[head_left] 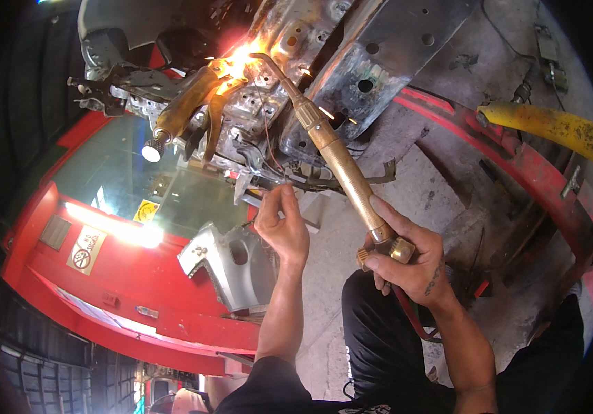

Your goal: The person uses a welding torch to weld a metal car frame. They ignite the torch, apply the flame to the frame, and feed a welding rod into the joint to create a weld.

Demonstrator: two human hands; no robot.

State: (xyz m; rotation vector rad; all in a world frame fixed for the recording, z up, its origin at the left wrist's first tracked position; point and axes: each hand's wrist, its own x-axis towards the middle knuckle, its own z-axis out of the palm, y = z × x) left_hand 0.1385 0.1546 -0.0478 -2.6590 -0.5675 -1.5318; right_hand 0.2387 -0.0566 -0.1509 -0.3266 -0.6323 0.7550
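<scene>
My right hand (417,265) is wrapped round the valve end of a brass gas torch (341,165). The torch slants up and left, and its bent tip meets a bright flame (241,58) on a bare metal car panel (296,38). My left hand (283,228) pinches a thin filler rod (267,127), which runs up toward the glowing spot. Beside the flame, a pair of locking pliers (189,110) with a knurled end screw lies against the metalwork. Glare hides the exact spot where rod, tip and panel meet.
Left of me stands a red vehicle (186,303) with a large window. A silver body part (241,265) is below my left hand's level. At right are a curved red metal frame (517,162) and a yellow arm (551,127). Sparks fly near the torch tip.
</scene>
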